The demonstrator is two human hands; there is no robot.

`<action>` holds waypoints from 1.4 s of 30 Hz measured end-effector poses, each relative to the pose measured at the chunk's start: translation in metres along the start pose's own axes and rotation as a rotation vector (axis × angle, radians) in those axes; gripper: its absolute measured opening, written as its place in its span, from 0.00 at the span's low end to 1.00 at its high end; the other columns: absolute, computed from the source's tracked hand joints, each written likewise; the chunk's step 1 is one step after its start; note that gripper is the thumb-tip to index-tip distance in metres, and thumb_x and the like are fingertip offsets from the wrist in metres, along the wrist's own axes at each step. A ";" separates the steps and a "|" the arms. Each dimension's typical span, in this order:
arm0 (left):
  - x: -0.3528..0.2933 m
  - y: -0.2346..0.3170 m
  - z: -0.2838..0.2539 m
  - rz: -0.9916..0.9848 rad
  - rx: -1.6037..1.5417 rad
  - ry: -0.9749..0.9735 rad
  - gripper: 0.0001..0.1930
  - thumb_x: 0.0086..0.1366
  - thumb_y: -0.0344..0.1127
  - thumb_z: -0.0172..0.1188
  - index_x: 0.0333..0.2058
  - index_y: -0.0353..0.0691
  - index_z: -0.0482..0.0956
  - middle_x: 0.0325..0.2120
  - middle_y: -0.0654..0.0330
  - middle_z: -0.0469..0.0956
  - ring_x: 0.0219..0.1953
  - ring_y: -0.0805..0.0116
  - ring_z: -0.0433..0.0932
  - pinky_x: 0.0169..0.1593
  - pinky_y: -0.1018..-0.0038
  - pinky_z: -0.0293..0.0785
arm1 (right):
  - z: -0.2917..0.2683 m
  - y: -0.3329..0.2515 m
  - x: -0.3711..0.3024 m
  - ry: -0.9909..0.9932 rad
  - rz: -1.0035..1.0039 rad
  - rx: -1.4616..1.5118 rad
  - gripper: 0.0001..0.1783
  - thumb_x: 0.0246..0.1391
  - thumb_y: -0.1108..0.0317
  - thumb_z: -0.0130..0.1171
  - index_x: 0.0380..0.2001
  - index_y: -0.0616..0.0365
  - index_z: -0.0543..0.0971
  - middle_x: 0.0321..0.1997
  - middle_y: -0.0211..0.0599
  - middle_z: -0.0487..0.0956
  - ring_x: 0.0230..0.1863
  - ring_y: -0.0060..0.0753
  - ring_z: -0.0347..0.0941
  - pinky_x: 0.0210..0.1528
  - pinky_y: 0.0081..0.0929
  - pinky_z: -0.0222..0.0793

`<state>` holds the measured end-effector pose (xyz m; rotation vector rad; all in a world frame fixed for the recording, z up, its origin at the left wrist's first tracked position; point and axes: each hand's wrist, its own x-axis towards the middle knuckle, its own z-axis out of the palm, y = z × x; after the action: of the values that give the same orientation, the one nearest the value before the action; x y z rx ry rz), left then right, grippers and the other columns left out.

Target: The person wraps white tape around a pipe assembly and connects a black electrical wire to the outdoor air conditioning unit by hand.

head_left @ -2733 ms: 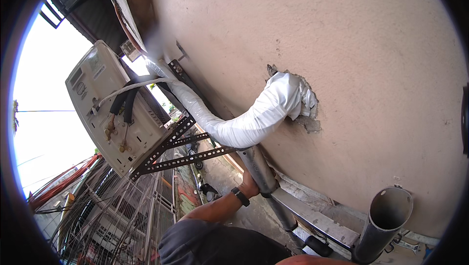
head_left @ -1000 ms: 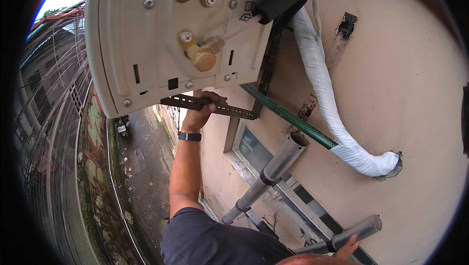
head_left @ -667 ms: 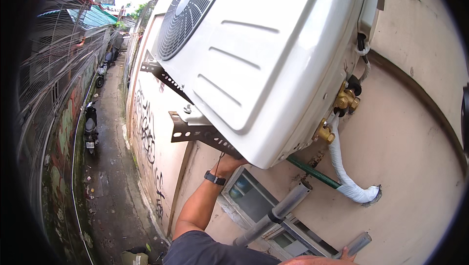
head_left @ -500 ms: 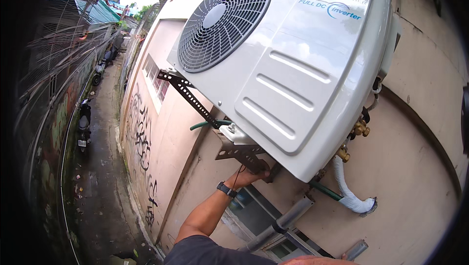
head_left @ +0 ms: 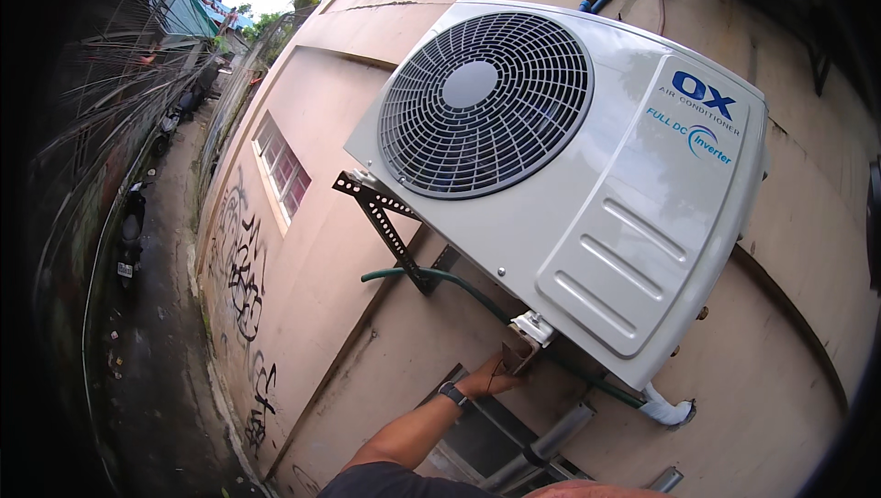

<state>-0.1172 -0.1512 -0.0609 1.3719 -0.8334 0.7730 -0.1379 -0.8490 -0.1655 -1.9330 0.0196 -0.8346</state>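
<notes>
My left hand [head_left: 489, 377], with a dark wristwatch [head_left: 453, 393], reaches up to the end of a dark metal bracket [head_left: 522, 351] under the near lower corner of a white outdoor air-conditioner unit [head_left: 587, 213]. Its fingers close around the bracket, partly hidden behind it. A white mounting foot [head_left: 534, 326] sits on top of that bracket. Farther left, a perforated angle-iron bracket [head_left: 390, 230] carries the unit's other end. Only a strip of skin from my right arm [head_left: 596, 490] shows at the bottom edge; the right hand is out of view.
Below the unit are grey metal pipes [head_left: 562, 432] of a frame or ladder, beside a window [head_left: 486, 425]. A green hose [head_left: 468, 287] runs behind the brackets. A white-wrapped pipe [head_left: 665, 408] enters the wall. Far below left lies a narrow alley [head_left: 161, 342] with parked motorcycles [head_left: 132, 232] and tangled cables.
The view has shifted, so the unit appears lower and farther right, with more of its top and the wall above showing. My left hand stays at the near bracket.
</notes>
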 end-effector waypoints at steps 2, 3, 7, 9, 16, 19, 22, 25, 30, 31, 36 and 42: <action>0.000 0.004 -0.002 -0.047 -0.084 -0.017 0.28 0.63 0.35 0.69 0.60 0.38 0.71 0.51 0.61 0.77 0.54 0.72 0.73 0.59 0.70 0.70 | -0.004 -0.009 -0.003 -0.004 0.087 0.032 0.40 0.53 0.53 0.71 0.64 0.61 0.70 0.53 0.45 0.79 0.50 0.45 0.76 0.53 0.43 0.73; -0.004 0.013 -0.003 -0.112 -0.117 -0.029 0.28 0.63 0.34 0.69 0.60 0.38 0.71 0.51 0.62 0.77 0.54 0.72 0.73 0.59 0.70 0.70 | -0.005 -0.013 -0.005 -0.010 0.124 0.040 0.40 0.53 0.54 0.71 0.65 0.60 0.70 0.53 0.45 0.78 0.51 0.45 0.76 0.54 0.43 0.72; -0.015 0.076 -0.005 -0.254 -0.097 0.018 0.29 0.62 0.32 0.69 0.61 0.37 0.70 0.53 0.62 0.76 0.54 0.73 0.73 0.60 0.71 0.69 | -0.010 -0.020 -0.014 -0.015 0.217 0.097 0.40 0.53 0.56 0.70 0.66 0.60 0.68 0.53 0.44 0.78 0.52 0.47 0.75 0.58 0.44 0.69; -0.017 0.043 -0.008 -0.161 -0.093 -0.009 0.30 0.62 0.31 0.69 0.62 0.37 0.69 0.54 0.62 0.76 0.54 0.73 0.73 0.60 0.72 0.69 | -0.004 -0.026 -0.007 -0.039 0.237 0.128 0.40 0.54 0.57 0.69 0.66 0.59 0.67 0.54 0.44 0.77 0.53 0.47 0.74 0.59 0.45 0.68; 0.013 -0.009 0.003 -0.013 0.212 -0.095 0.15 0.65 0.36 0.66 0.49 0.37 0.82 0.45 0.57 0.83 0.48 0.61 0.79 0.51 0.65 0.76 | -0.022 -0.022 -0.003 0.001 0.323 0.162 0.36 0.51 0.60 0.68 0.61 0.58 0.69 0.51 0.41 0.77 0.53 0.43 0.74 0.59 0.47 0.68; 0.009 0.041 0.009 -0.072 0.237 -0.074 0.16 0.68 0.35 0.65 0.51 0.35 0.81 0.49 0.55 0.82 0.52 0.60 0.79 0.55 0.65 0.76 | 0.000 -0.045 -0.009 0.112 0.241 0.065 0.29 0.52 0.61 0.68 0.55 0.59 0.72 0.47 0.40 0.79 0.48 0.38 0.76 0.55 0.38 0.71; -0.010 -0.003 -0.022 -0.151 0.221 0.065 0.23 0.60 0.29 0.71 0.54 0.35 0.79 0.47 0.55 0.82 0.53 0.61 0.79 0.57 0.63 0.76 | 0.020 -0.061 -0.013 0.103 0.251 0.118 0.28 0.53 0.63 0.69 0.55 0.60 0.73 0.50 0.42 0.80 0.50 0.37 0.76 0.57 0.35 0.70; -0.008 -0.028 -0.018 -0.116 0.143 0.141 0.13 0.56 0.22 0.66 0.41 0.36 0.79 0.39 0.57 0.82 0.51 0.59 0.79 0.56 0.60 0.75 | 0.006 -0.055 -0.019 0.129 0.250 0.096 0.28 0.53 0.66 0.69 0.55 0.62 0.73 0.50 0.43 0.80 0.51 0.39 0.76 0.57 0.35 0.70; -0.009 0.034 -0.005 -0.157 -0.051 0.186 0.12 0.52 0.25 0.69 0.35 0.40 0.77 0.36 0.58 0.79 0.48 0.57 0.78 0.60 0.56 0.70 | 0.013 -0.065 -0.024 0.091 0.260 0.128 0.26 0.53 0.66 0.69 0.52 0.62 0.73 0.49 0.43 0.80 0.50 0.37 0.76 0.57 0.34 0.69; -0.009 0.034 -0.002 -0.118 -0.087 0.175 0.12 0.52 0.25 0.70 0.35 0.40 0.77 0.36 0.58 0.78 0.48 0.57 0.78 0.60 0.55 0.69 | 0.008 -0.068 -0.025 0.101 0.266 0.125 0.26 0.53 0.66 0.69 0.52 0.62 0.73 0.49 0.43 0.80 0.50 0.37 0.76 0.57 0.34 0.69; -0.006 0.018 0.005 -0.086 -0.195 0.208 0.14 0.48 0.23 0.72 0.33 0.40 0.77 0.32 0.59 0.77 0.42 0.59 0.77 0.58 0.55 0.71 | -0.031 -0.012 -0.017 -0.046 0.329 0.287 0.39 0.66 0.50 0.62 0.70 0.65 0.64 0.66 0.48 0.72 0.65 0.40 0.68 0.68 0.34 0.60; -0.005 0.030 0.013 -0.127 -0.200 0.208 0.14 0.53 0.27 0.71 0.35 0.45 0.75 0.33 0.63 0.75 0.45 0.61 0.73 0.59 0.61 0.66 | -0.055 0.012 0.048 -0.159 0.081 0.243 0.45 0.70 0.43 0.52 0.75 0.66 0.56 0.74 0.51 0.64 0.72 0.43 0.62 0.75 0.37 0.51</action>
<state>-0.1466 -0.1625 -0.0501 1.1333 -0.6362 0.7005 -0.1281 -0.9147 -0.1341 -1.7512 -0.0946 -0.5986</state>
